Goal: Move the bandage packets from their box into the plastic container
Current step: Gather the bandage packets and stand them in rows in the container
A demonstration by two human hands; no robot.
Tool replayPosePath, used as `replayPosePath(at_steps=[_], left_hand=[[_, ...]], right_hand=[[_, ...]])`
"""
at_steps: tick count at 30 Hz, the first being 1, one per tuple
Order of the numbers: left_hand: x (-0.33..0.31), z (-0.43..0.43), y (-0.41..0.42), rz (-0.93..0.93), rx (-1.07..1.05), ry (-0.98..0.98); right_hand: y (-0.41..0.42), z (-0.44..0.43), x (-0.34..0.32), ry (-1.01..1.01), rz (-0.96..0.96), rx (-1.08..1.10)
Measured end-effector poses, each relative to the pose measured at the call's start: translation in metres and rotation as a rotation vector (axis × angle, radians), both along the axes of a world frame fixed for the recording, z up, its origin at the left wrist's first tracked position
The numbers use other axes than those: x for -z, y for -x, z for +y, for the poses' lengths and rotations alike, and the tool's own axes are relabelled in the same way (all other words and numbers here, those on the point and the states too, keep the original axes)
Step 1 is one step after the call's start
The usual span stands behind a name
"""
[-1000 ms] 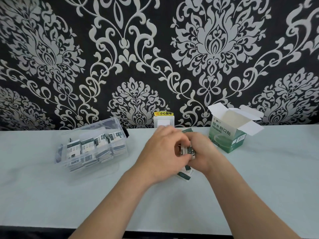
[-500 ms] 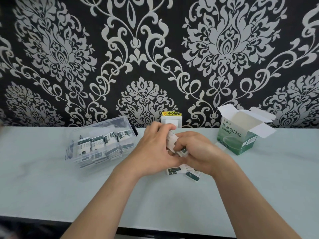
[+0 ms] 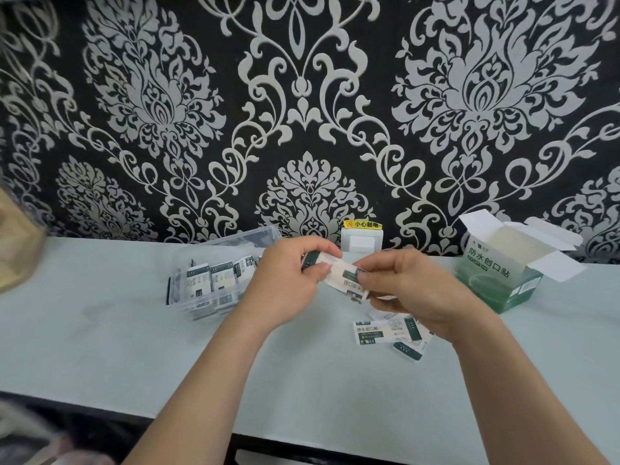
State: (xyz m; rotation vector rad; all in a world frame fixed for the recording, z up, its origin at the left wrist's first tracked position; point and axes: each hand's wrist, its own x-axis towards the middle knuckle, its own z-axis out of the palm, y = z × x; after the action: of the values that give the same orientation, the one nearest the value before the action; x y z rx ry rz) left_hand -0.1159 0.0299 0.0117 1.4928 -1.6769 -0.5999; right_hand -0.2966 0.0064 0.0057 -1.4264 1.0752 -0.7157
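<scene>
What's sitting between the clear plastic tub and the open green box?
Head view: the left hand and right hand pinching bandage packets between them, plus loose packets on the table.

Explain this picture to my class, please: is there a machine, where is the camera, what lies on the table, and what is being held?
There is no machine here, only a person's two bare arms. The camera is worn on the person's head and looks forward and down, so the arms reach in from the bottom edge. The left hand and the right hand together pinch the held packets, bandage packets in white and dark green wrapping; how many cannot be told. On the pale table a few loose packets lie just under the right hand. To the left stands a clear plastic container with stored packets lined up inside. To the right stands the green bandage box, its flaps open. Against the patterned wall is a white socket with a yellow label.
</scene>
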Motion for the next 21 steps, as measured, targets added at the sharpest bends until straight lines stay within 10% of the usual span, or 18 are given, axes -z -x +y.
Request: replayPosePath(at_steps=[4,10,21], left_hand=[[-0.007,0.007,-0.018,-0.225,-0.015,0.085],[-0.025,0.007,-0.076,0.091,-0.217,0.185],[0.01,-0.004,-0.134,-0.514,-0.315,-0.086]], right_hand=[[-0.036,0.003,-0.002,0.262,0.128,0.005],[-0.097,-0.008,-0.028,0.458,0.16,0.084],[-0.179,-0.056,-0.026,0.371,0.665,0.038]])
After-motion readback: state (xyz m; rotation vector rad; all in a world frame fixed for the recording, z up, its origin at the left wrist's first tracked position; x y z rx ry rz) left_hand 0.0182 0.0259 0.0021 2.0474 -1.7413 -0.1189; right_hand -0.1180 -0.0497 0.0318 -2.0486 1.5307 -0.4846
